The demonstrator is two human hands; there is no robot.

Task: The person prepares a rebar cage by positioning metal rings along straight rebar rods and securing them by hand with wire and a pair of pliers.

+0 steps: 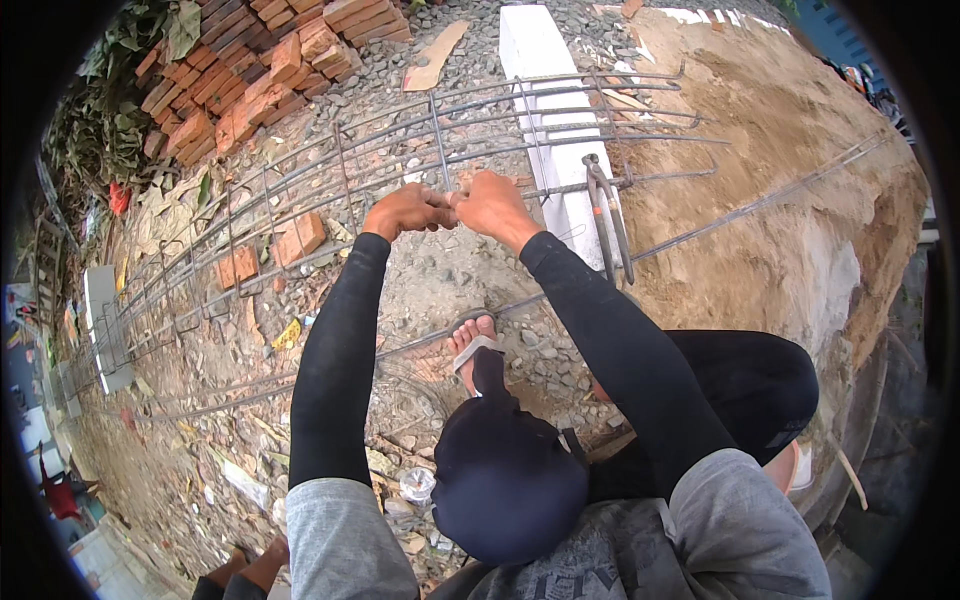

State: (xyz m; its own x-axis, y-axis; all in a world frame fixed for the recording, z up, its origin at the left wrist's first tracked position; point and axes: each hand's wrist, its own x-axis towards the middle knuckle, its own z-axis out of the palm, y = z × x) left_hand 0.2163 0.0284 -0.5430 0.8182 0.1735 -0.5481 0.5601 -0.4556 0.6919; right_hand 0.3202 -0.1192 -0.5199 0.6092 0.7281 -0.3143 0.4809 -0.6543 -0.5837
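A long rebar cage [395, 158] of steel bars and square stirrups stretches from the far left to the right of centre. Both hands meet at its near side, by the lower end of one stirrup [437, 130]. My left hand [408, 210] is closed, fingertips pinched together; what they hold is hidden. Beside it, my right hand [492, 208] is closed over the near long bar, its fingertips touching the left's. Just right of my hands, a pair of pincers [608, 215] hangs on the cage, handles pointing down.
A white block beam [545, 50] supports the cage at right; a pale block [108, 330] stands under its left end. Stacked bricks [215, 75] lie back left, loose bricks [300, 240] below the cage. A loose bar [700, 228] crosses the sand near my sandalled foot [475, 345].
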